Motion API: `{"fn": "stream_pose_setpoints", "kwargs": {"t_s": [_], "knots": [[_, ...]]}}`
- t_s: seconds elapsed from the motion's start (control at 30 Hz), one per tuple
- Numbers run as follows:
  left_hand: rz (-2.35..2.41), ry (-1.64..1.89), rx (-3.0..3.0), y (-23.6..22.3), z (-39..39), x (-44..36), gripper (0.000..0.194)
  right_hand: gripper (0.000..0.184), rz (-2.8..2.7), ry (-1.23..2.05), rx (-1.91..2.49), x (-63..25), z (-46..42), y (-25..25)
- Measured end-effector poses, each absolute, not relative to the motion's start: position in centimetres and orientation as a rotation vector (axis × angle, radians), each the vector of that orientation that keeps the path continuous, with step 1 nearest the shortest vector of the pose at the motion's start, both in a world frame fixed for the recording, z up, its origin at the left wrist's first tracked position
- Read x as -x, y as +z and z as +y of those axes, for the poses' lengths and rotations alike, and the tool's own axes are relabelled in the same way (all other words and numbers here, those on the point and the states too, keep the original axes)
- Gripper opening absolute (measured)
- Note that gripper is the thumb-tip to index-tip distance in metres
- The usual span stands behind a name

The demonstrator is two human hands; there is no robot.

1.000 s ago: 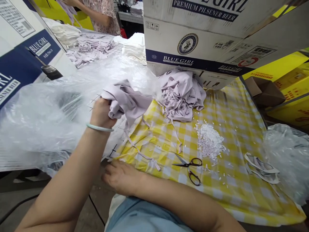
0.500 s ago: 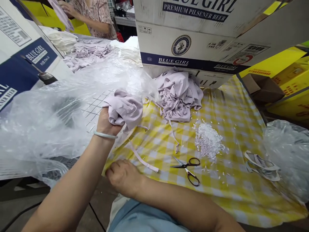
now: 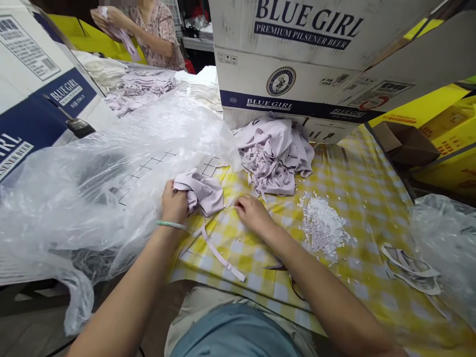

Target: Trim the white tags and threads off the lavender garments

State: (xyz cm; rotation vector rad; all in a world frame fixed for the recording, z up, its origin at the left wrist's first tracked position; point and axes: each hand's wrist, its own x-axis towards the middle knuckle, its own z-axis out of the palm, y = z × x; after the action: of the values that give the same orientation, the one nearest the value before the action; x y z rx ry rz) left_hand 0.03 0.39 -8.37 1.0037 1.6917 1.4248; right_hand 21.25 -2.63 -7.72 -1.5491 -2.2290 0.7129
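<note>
My left hand (image 3: 174,202) is closed round a bunched lilac garment (image 3: 206,194) just above the checked cloth. Its thin pale strap (image 3: 231,206) runs right to my right hand (image 3: 253,212), whose fingers are pinched at the strap's end. A longer lilac strap (image 3: 219,255) hangs from the garment and lies across the cloth. Beneath my right forearm are scissors (image 3: 275,267), largely covered by the arm. Beyond my hands a heap of lilac garments (image 3: 273,148) rests against a carton.
A pile of small white bits (image 3: 323,225) lies right of my right hand. Clear plastic sheeting (image 3: 111,198) covers the left side. Cartons (image 3: 290,59) stand behind. Pale straps (image 3: 411,272) and a plastic bag (image 3: 446,243) lie at right. Another person (image 3: 159,37) handles lilac cloth at the back.
My left hand has brought the lilac garment down and right. My right hand has moved from the table's near edge up to the strap, and its forearm now covers much of the scissors.
</note>
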Motion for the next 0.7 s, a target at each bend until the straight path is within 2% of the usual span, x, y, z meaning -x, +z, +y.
{"fn": "stream_pose_setpoints", "kwargs": {"t_s": [0.1, 0.2, 0.3, 0.4, 0.7], "knots": [[1.798, 1.373, -1.209, -7.6, -0.2, 0.4, 0.039, 0.015, -2.284, 0.731, 1.494, -21.0, -0.2, -8.8], [1.972, 1.293, -1.787, -6.9, -2.4, -1.2, 0.052, 0.011, -2.357, 0.76, 1.436, -19.5, 0.8, -9.2], [1.767, 0.953, -2.379, -7.2, -4.3, -3.5, 0.044, 0.01, -2.428, 0.777, 1.4, -19.0, 1.4, -8.9], [1.444, 0.515, -2.486, -8.4, -4.1, -4.7, 0.028, 0.011, -2.465, 0.766, 1.388, -19.8, 1.5, -8.7], [1.554, 0.24, -2.364, -8.0, -0.8, -4.5, 0.023, 0.023, -2.397, 0.642, 1.347, -21.8, 0.9, -10.1]]}}
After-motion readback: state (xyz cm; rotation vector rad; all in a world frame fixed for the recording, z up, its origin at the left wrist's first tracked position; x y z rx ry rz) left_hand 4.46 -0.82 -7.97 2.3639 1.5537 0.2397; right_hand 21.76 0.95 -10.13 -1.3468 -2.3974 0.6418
